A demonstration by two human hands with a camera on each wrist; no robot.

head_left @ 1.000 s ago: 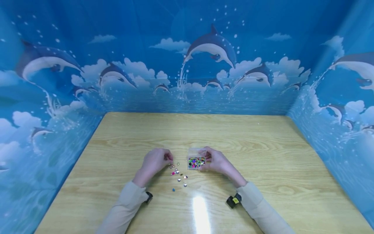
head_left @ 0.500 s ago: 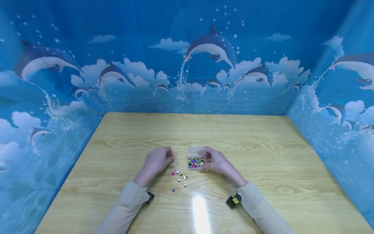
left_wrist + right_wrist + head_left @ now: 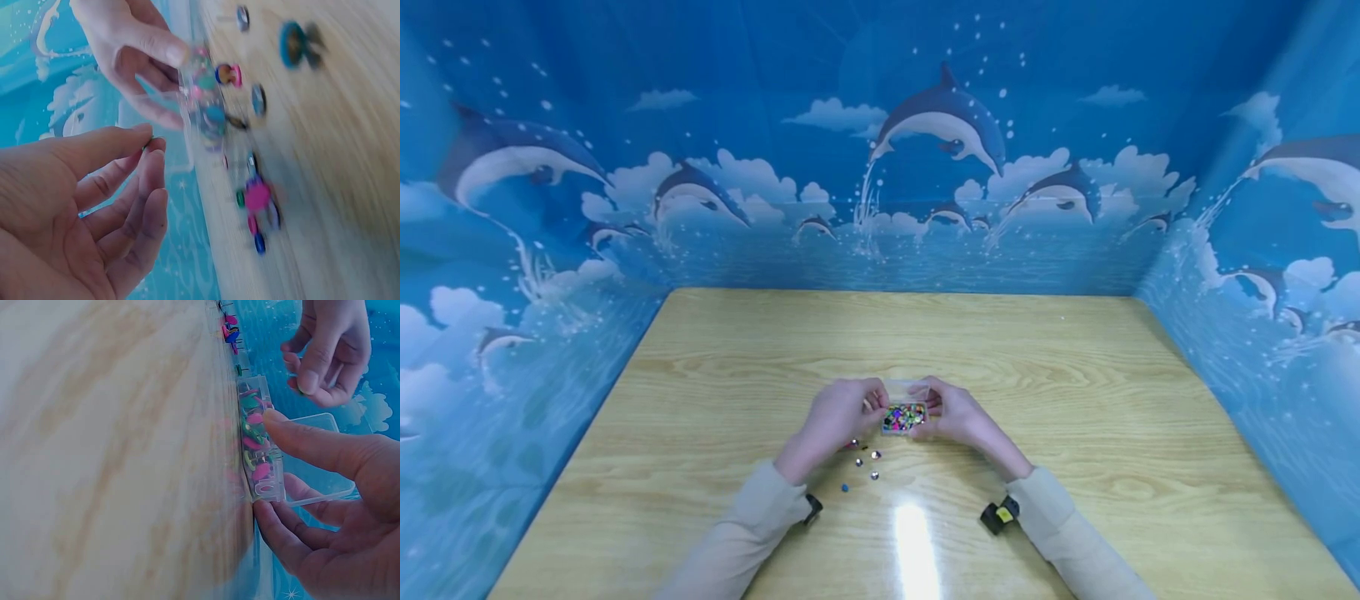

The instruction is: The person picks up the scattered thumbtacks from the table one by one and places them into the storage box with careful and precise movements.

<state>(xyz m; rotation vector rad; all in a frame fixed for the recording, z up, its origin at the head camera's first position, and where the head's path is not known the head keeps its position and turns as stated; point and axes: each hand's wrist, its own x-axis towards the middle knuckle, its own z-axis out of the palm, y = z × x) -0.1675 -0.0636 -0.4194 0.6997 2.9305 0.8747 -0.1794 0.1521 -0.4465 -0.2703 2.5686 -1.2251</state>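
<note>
A small clear plastic box (image 3: 905,432) full of colourful thumbtacks (image 3: 253,434) stands on the table, its hinged lid (image 3: 322,462) raised at the back. My right hand (image 3: 957,412) grips the box from the right, thumb on the near side and fingers at the far side. Beside the box's left edge is my left hand (image 3: 844,412). Its thumb and index fingertip pinch a thumbtack (image 3: 300,393), mostly hidden, with a bit of green showing. Loose thumbtacks (image 3: 257,197) with pink, blue, green and silvery heads lie scattered left of the box and towards me.
The wooden table (image 3: 1075,375) spreads out around both hands. A blue curtain (image 3: 745,100) printed with dolphins encloses its back and sides. On the table, a lone blue thumbtack (image 3: 845,488) lies nearest to me.
My left hand picked up a thumbtack from the scattered ones and moved right to the box's left edge. My right hand and the box stayed in place.
</note>
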